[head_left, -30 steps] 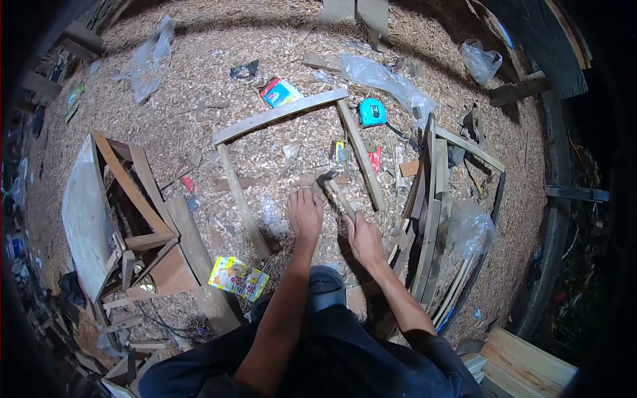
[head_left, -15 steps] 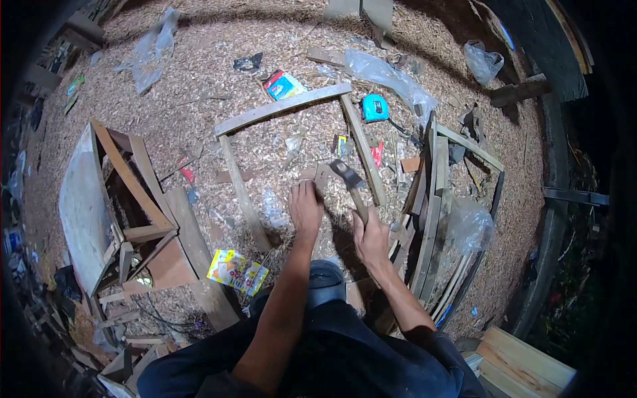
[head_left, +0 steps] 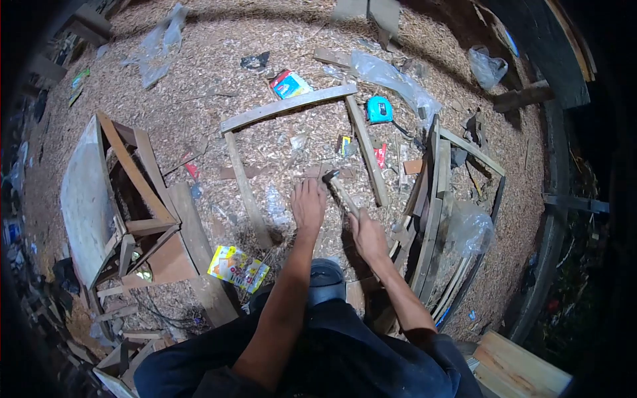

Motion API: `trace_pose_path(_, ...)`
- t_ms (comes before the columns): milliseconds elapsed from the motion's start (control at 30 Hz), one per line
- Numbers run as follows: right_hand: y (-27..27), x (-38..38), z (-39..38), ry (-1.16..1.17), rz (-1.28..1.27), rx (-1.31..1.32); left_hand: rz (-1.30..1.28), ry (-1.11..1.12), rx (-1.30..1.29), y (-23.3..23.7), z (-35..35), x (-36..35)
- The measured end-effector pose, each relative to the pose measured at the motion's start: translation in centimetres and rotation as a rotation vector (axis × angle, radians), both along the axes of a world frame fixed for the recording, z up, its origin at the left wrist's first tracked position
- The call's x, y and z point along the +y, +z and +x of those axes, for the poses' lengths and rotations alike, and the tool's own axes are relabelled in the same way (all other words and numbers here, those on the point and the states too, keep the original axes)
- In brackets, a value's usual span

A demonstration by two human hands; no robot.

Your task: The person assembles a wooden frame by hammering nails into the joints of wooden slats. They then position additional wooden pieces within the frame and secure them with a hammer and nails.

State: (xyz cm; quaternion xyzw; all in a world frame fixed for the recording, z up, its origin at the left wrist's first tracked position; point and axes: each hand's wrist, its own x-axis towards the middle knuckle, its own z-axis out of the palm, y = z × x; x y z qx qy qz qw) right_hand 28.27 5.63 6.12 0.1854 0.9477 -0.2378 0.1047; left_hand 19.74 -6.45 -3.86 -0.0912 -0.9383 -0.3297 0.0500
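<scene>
My right hand (head_left: 370,237) is wrapped around the wooden handle of a hammer (head_left: 345,198). The dark hammer head is lowered just beside the fingertips of my left hand (head_left: 308,204). My left hand is closed, its fingers bent over a short piece of wood that is mostly hidden beneath the hand and the hammer. Beyond both hands lies a three-sided wooden frame (head_left: 292,106), its open side towards me. A turquoise tape measure (head_left: 379,110) rests just outside the frame's right leg.
Wood shavings (head_left: 219,73) cover the ground. On the left stands a wooden structure with a pale panel (head_left: 86,199). Several wooden strips (head_left: 424,245) are piled at my right beside a clear plastic bag (head_left: 472,229). A yellow packet (head_left: 237,268) lies near my left forearm.
The hammer head has swung down and left, towards my left hand. The short piece of wood, seen earlier beside my left fingers, is now mostly hidden. The view has shifted slightly.
</scene>
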Motion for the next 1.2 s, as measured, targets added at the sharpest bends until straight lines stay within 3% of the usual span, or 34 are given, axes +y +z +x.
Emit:
trace_pose_path(233,8.5,-1.0,-2.4,-0.168,-0.194,0.215,-0.061,0.024,-0.025,0.2,0.0,0.2)
trace_pose_path(333,3.5,-0.7,-1.8,-0.177,-0.169,0.081,-0.061,0.023,-0.019,0.2,0.2,0.1)
trace_pose_path(367,0.7,0.5,-1.0,0.008,0.005,0.016,-0.065,0.023,-0.026,0.2,0.0,0.1)
trace_pose_path(533,5.9,-0.1,-2.6,-0.052,-0.027,-0.019,-0.015,0.039,0.022,0.2,-0.1,0.3)
trace_pose_path(600,6.8,-1.0,-2.4,-0.131,-0.185,0.191,-0.028,0.045,0.006,0.3,-0.1,0.1)
trace_pose_path(667,1.3,-0.6,-0.8,-0.153,-0.224,0.282,-0.043,0.022,-0.057,1.1,-0.1,0.1)
trace_pose_path(733,-1.6,0.1,-0.6,0.023,0.047,-0.026,-0.065,0.018,-0.072,0.6,-0.2,0.2)
trace_pose_path(867,3.1,-0.8,-0.9,-0.04,-0.078,-0.007,-0.071,0.019,-0.056,0.5,-0.2,0.1)
trace_pose_path(1033,5.9,-0.3,-2.0,-0.179,-0.205,0.195,-0.075,0.042,-0.04,0.2,-0.3,0.3)
trace_pose_path(1200,1.5,0.4,-1.2,-0.181,-0.166,0.104,0.021,0.045,-0.002,0.6,0.0,0.4)
